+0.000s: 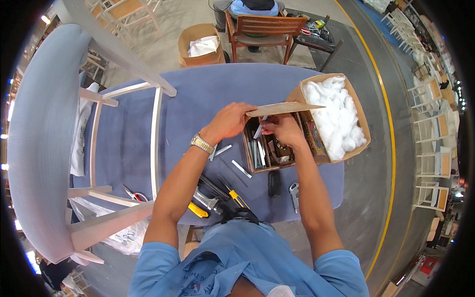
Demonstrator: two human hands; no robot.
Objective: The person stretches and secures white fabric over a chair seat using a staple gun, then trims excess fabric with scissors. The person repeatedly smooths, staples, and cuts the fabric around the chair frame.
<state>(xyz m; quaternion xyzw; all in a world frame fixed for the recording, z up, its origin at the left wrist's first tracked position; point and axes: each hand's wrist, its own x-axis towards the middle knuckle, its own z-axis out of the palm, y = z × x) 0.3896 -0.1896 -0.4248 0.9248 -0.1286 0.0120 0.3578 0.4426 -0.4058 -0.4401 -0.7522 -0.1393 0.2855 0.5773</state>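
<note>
My left hand (pixel 230 119), with a watch on its wrist, grips the left end of a brown cardboard flap (pixel 284 107) and holds it raised over a small open box (pixel 253 171). Under the flap, my right hand (pixel 284 130) reaches into the box. Its fingers pinch a thin silvery strip (pixel 259 129) that looks like a stick of staples. More such strips (pixel 259 153) stand in the box's left compartment, beside small dark items that I cannot make out. Several loose silvery strips (pixel 241 169) lie on the blue padded table (pixel 193 91) to the left of the box.
A carton of white stuffing (pixel 339 119) stands right of the box. Near me lie a yellow-handled screwdriver (pixel 237 199), a hammer (pixel 205 200), a yellow cutter (pixel 198 210), a black tool (pixel 274 183) and scissors (pixel 136 195). A chair frame (pixel 156 143) blocks the left side.
</note>
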